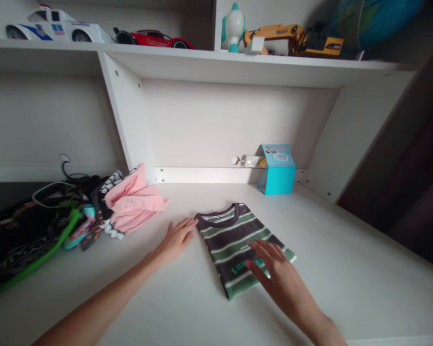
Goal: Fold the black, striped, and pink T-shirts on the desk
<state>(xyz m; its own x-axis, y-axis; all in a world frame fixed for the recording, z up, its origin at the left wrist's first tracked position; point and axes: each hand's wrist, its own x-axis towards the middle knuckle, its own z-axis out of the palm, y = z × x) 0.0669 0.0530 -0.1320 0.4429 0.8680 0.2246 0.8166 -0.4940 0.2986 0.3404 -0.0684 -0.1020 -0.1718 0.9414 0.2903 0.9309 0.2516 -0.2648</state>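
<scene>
White counter (pixel 159 312) fills btm of frame, its near edge just showing at lower R. Right hand (pixel 279 271), lower ctr-right, is palm down over the near R part of the shirt (pixel 234 245); fingers spread, gripping nothing; can't tell if they press the cloth or hang just above. Shirt is striped, folded flat, abt mid-frame on the counter, slightly askew, collar (pixel 216 224) toward top of frame. Left hand (pixel 175 240) is L of it, fingers outstretched, holding nothing, tips at the collar's L corner, prob. touching.

Handling, by eye: light, soft, floppy, not fragile; prob. not v. slippery, but layers could slide or unfold if only the top one's pinched. Best hold: both sides, fingers under all layers, thumbs on top; collar end looks a bit firmer.

Edges/room: most is R of the shirt, out to the side panel (pixel 364 115); less on L, b/c dark clothes (pixel 25 240) & pink cloth (pixel 133 202) bunch there. Farther back, blue calendar (pixel 281 178) stands near the wall (pixel 234 125). Shelf (pixel 187 56) crosses upper frame w/ white car (pixel 57 29), red car (pixel 153 39) & digger (pixel 296 38); limits lifting at the back.
</scene>
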